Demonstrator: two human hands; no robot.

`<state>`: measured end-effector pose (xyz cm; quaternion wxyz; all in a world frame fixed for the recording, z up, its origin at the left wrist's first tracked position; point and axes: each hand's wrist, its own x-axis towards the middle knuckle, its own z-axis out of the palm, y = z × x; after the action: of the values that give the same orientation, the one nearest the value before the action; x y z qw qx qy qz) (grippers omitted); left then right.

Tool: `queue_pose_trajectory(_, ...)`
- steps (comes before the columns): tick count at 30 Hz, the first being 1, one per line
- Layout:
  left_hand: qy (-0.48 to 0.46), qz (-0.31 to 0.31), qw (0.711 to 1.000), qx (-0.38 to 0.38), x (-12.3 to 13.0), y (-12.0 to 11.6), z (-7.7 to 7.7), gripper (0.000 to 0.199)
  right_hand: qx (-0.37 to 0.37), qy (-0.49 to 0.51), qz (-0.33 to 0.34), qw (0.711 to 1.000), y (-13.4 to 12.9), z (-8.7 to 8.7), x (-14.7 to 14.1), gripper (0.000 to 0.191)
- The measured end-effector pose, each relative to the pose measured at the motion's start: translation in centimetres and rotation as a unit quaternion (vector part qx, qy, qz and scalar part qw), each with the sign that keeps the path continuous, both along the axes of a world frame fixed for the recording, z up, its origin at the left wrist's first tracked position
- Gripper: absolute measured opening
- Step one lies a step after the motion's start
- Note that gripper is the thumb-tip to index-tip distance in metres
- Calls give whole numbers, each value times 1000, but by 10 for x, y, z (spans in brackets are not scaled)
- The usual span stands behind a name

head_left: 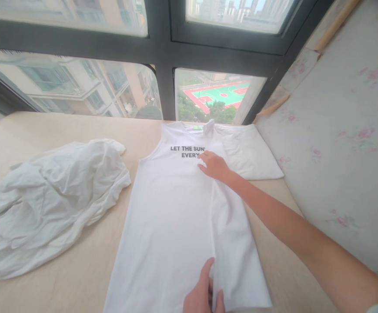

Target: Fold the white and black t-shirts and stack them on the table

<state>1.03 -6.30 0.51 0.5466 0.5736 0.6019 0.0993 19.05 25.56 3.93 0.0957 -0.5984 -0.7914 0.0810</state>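
Observation:
A white sleeveless shirt (162, 217) with dark lettering lies front up, its right side doubled over in a lengthwise flap (231, 226). Over the chest, my right hand (214, 166) rests at the flap's edge beside the lettering, with thumb and fingers apart. Part of the print is covered by the flap and the hand. My left hand (202, 291) enters at the bottom, near the hem. Its index finger and thumb straddle the flap's edge and appear to grip the cloth; the other fingers are mostly hidden.
A crumpled white garment (61, 200) lies on the left of the pale wooden surface (65, 291). Another white folded cloth (254, 152) sits at the back right, beside the shirt. Dark window frames (162, 61) border the back, and a flowered wall (339, 143) stands on the right.

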Motion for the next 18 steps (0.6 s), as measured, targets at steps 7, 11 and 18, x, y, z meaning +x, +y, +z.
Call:
queue_pose_trajectory(7,-8,7,998,61,1,4,18,54,-112,-6,-51,992,22,5,-11,25)
queue_pose_trajectory(11,-47,45,997,40,3,1,25,32,-123,55,-111,985,35,4,1,25)
queue_pose_trajectory(18,-37,86,996,4,7,-10,33,32,-111,152,-155,970,21,-6,10,29)
